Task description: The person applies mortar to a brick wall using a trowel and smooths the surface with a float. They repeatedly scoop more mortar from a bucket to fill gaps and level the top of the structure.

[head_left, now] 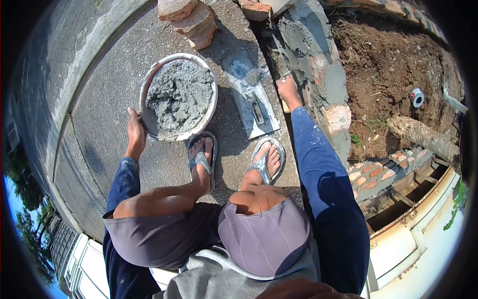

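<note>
My left hand grips the near left rim of a round bucket. Grey wet mortar fills much of the bucket. At the low brick wall, my right hand is closed around what looks like a trowel; the pale end of its handle shows below the fist. Its blade is hard to make out against the mortar-covered wall side. Between the bucket and the wall lies a flat plastering float, handle up, with a dab of mortar on its far part.
Broken brick pieces are stacked beyond the bucket. My sandalled feet stand on the pebbled paving. Right of the wall lie brown soil, a white pipe end and a log. A narrow gap runs along the wall base.
</note>
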A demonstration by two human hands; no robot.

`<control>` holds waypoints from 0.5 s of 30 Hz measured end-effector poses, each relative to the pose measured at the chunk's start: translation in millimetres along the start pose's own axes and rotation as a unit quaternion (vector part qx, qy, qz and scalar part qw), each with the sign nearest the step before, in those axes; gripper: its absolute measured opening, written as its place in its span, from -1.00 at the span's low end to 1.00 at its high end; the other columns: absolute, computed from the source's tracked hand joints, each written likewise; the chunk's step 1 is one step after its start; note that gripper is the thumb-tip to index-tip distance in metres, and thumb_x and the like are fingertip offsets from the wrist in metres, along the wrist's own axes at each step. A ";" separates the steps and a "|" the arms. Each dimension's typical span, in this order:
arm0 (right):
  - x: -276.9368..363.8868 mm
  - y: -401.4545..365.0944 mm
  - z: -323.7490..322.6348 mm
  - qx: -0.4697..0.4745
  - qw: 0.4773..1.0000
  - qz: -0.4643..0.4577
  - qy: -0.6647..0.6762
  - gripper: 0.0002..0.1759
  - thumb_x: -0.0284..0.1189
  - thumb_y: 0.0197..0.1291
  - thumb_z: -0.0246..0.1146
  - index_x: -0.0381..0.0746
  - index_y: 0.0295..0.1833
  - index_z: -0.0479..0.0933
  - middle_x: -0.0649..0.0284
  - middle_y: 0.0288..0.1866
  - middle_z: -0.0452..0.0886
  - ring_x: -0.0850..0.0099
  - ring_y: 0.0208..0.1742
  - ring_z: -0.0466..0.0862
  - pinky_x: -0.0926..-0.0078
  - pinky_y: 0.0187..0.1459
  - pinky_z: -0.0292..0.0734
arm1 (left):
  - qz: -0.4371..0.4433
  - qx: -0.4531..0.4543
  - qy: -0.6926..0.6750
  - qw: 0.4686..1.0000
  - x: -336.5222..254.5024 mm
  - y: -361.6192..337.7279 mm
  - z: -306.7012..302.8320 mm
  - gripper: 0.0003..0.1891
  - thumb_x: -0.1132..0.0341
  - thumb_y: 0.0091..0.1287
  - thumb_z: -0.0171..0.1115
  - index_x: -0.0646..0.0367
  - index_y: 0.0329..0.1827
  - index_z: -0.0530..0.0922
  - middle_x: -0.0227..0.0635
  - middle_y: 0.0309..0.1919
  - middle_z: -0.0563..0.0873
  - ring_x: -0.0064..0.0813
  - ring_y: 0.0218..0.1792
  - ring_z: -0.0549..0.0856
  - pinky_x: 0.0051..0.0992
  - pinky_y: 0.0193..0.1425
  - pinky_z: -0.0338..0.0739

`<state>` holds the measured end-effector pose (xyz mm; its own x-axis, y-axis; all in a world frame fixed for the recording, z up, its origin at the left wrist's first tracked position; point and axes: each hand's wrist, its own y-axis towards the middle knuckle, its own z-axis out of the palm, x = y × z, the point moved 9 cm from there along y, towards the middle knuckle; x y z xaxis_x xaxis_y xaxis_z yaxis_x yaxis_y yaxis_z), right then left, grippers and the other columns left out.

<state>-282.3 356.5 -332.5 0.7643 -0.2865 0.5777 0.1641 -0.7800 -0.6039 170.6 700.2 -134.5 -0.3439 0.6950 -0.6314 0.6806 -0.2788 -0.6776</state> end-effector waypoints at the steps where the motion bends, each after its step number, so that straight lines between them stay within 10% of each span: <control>1: 7.7 11.4 1.5 0.000 0.998 0.061 0.005 -0.53 -0.30 0.09 0.25 -0.41 0.03 0.43 -0.01 -0.22 0.65 0.11 -0.42 0.68 0.27 -0.39 0.59 | -0.012 0.013 -0.019 1.000 1.0 -1.2 -0.1 -0.35 -0.25 0.49 -0.27 0.22 -0.23 0.50 -0.40 -0.47 0.54 -0.59 -0.46 0.47 -0.52 -0.37 0.40; 15: 7.0 -4.6 -16.0 -0.081 0.986 0.007 0.144 -0.69 -0.33 0.04 0.31 -0.35 -0.24 0.49 0.00 -0.37 0.62 0.08 -0.28 0.64 0.19 -0.17 0.47 | -0.026 0.072 -0.065 0.995 -0.7 -3.1 6.4 -0.35 -0.27 0.47 -0.27 0.23 -0.14 0.47 -0.26 -0.33 0.63 -0.45 -0.32 0.59 -0.41 -0.17 0.50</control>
<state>-287.6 349.2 -316.9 0.5540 -0.4254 0.7157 0.0353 -0.8468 -0.5307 164.5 696.3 -134.4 -0.4631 0.6225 -0.6309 0.5632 -0.3430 -0.7518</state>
